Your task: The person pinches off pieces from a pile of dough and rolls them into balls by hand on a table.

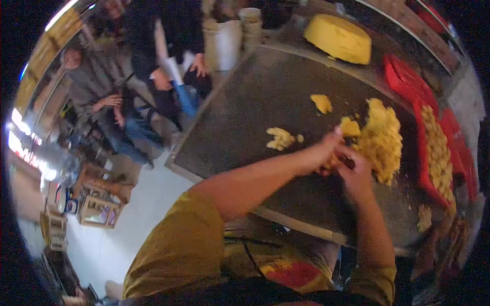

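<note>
Both my hands meet low over the dark tabletop [245, 97], just left of a large lumpy mound of yellow dough [382, 137]. My left hand [325, 151] has its fingers bent inward against my right hand [356, 171], whose fingers are curled too. Whatever lies between them is mostly hidden and blurred. Right by my left fingertips is a flat dough piece [350, 127], and another torn dough piece [321, 103] lies farther back. To the left sits a small cluster of pale shaped dough pieces [279, 138].
A red tray [424, 168] filled with small dough pieces stands along the right edge, beside another red container [408, 76]. At the back is a yellow tub-shaped object [339, 38]. Two people, one seated [102, 97] and one in dark clothing [168, 46], are beyond the table's left side.
</note>
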The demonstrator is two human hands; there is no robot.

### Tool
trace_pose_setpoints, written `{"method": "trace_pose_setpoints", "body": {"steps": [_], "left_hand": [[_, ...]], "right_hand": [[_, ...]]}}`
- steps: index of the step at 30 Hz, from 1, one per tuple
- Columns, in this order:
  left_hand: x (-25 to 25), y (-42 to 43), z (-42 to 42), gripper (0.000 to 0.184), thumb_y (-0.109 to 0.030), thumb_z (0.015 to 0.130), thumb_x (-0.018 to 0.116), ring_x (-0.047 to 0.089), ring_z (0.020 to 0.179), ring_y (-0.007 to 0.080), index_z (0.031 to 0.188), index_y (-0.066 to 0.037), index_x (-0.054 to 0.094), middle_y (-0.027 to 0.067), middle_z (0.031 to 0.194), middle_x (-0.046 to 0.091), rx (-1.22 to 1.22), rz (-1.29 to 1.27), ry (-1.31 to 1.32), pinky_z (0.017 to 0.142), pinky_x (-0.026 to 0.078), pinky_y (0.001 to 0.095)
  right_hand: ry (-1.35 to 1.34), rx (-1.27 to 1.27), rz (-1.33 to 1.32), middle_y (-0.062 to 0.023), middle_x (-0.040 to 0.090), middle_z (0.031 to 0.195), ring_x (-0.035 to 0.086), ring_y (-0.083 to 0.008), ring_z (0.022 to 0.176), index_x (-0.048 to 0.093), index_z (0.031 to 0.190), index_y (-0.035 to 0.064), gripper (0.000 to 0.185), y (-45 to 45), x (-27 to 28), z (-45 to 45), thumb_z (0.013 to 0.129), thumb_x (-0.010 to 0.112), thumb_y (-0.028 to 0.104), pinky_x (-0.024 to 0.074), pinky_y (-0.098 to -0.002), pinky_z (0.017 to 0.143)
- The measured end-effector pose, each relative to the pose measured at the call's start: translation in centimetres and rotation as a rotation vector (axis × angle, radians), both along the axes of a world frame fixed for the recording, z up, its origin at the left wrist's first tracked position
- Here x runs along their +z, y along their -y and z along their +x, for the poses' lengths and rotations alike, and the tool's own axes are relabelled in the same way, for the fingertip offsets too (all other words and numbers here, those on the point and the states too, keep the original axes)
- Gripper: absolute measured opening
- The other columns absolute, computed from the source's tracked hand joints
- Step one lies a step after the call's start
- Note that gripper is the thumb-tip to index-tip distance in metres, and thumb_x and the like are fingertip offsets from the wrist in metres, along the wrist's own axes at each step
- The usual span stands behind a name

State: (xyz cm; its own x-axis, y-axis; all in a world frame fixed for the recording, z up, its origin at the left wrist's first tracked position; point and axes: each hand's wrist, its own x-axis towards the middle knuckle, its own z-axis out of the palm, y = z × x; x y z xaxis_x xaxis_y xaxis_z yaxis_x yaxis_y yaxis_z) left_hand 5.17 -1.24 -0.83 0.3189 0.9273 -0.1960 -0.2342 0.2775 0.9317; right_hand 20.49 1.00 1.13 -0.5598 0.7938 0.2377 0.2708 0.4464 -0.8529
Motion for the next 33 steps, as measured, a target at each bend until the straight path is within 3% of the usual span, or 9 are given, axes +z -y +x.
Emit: {"method": "trace_pose_setpoints", "body": {"steps": [7, 10, 19, 20, 21, 25, 28, 31, 33], "left_hand": [[-0.8, -1.1, 0.4, 0.063, -0.066, 0.083, 0.019, 0.047, 0.063, 0.0113, 0.113, -0.012, 0.035, 0.0042, 0.079, 0.051, 0.221, 0.143, 0.076, 0.048, 0.037, 0.0268], [-1.7, -1.0, 0.6, 0.063, -0.065, 0.083, 0.021, 0.048, 0.067, 0.0122, 0.11, -0.01, 0.035, 0.0049, 0.081, 0.05, 0.145, 0.183, -0.065, 0.05, 0.038, 0.0269], [0.4, -0.9, -0.5, 0.043, -0.044, 0.087, 0.046, 0.047, 0.064, 0.0097, 0.109, -0.007, 0.046, 0.0002, 0.081, 0.052, 0.179, 0.19, 0.049, 0.054, 0.039, 0.0239], [0.2, -0.9, -0.4, 0.045, -0.044, 0.086, 0.049, 0.047, 0.063, 0.01, 0.109, -0.006, 0.05, 0.0, 0.082, 0.052, 0.145, 0.233, 0.049, 0.056, 0.041, 0.0248], [0.2, -0.9, -0.6, 0.045, -0.044, 0.086, 0.049, 0.047, 0.063, 0.01, 0.109, -0.006, 0.05, 0.0, 0.082, 0.052, 0.124, 0.227, 0.059, 0.056, 0.041, 0.0248], [1.2, 0.1, -0.1, 0.039, -0.037, 0.091, 0.042, 0.048, 0.068, 0.0102, 0.113, -0.005, 0.049, 0.0014, 0.085, 0.053, 0.085, 0.289, -0.139, 0.059, 0.041, 0.0243], [0.2, 0.3, 1.3, 0.036, -0.031, 0.093, 0.038, 0.047, 0.071, 0.0103, 0.117, -0.004, 0.043, 0.002, 0.085, 0.052, 0.041, 0.185, 0.029, 0.062, 0.041, 0.0246], [0.5, 0.3, 1.3, 0.042, -0.034, 0.092, 0.04, 0.048, 0.072, 0.0117, 0.12, -0.002, 0.041, 0.0042, 0.095, 0.054, -0.053, 0.229, -0.114, 0.066, 0.045, 0.0277], [2.0, 1.1, 1.8, 0.04, -0.028, 0.091, 0.042, 0.05, 0.09, 0.0169, 0.119, 0.0, 0.04, 0.0096, 0.111, 0.05, 0.091, 0.202, -0.412, 0.079, 0.043, 0.0338]], "right_hand": [[-0.019, -0.073, 0.087, -0.0106, 0.063, 0.092, 0.06, -0.0174, 0.085, 0.061, 0.098, 0.0015, 0.024, -0.7, -1.3, 0.0, 0.076, 0.063, 0.011, 0.0456, -0.0297, 0.078], [-0.144, -0.069, -0.167, -0.0098, 0.062, 0.09, 0.059, -0.0167, 0.084, 0.062, 0.094, 0.0009, 0.02, 0.3, -0.6, -0.4, 0.076, 0.062, 0.01, 0.0455, -0.0297, 0.077], [-0.122, -0.216, 0.056, -0.0095, 0.062, 0.092, 0.058, -0.0188, 0.083, 0.065, 0.09, 0.0027, 0.017, -1.9, 0.1, 1.0, 0.075, 0.063, 0.009, 0.0454, -0.0298, 0.076], [-0.04, -0.17, 0.286, -0.0091, 0.062, 0.089, 0.058, -0.0186, 0.082, 0.065, 0.09, 0.0035, 0.016, -1.9, 0.6, 1.0, 0.075, 0.062, 0.009, 0.0455, -0.0299, 0.075], [0.051, -0.128, 0.509, -0.0086, 0.062, 0.087, 0.059, -0.0184, 0.082, 0.066, 0.09, 0.0042, 0.016, -2.0, 1.1, 1.2, 0.075, 0.062, 0.009, 0.0456, -0.03, 0.075], [-0.089, -0.032, 0.314, -0.0062, 0.061, 0.076, 0.056, -0.0126, 0.074, 0.062, 0.1, 0.0071, 0.029, -2.9, -0.9, 1.8, 0.072, 0.067, 0.007, 0.0446, -0.0274, 0.065], [-0.051, -0.076, 0.243, -0.0025, 0.056, 0.072, 0.051, -0.0096, 0.069, 0.057, 0.107, 0.0065, 0.038, -2.3, 0.9, 1.3, 0.072, 0.069, 0.012, 0.0415, -0.0237, 0.061], [-0.178, -0.117, 0.273, -0.002, 0.056, 0.073, 0.051, -0.0093, 0.066, 0.057, 0.108, 0.0052, 0.038, -2.9, 1.1, 1.7, 0.073, 0.069, 0.014, 0.0418, -0.0229, 0.059], [-0.263, -0.179, 0.205, -0.0025, 0.057, 0.074, 0.053, -0.0095, 0.067, 0.058, 0.106, 0.0045, 0.036, -3.3, 1.5, 2.3, 0.074, 0.068, 0.015, 0.0427, -0.0231, 0.058]]}}
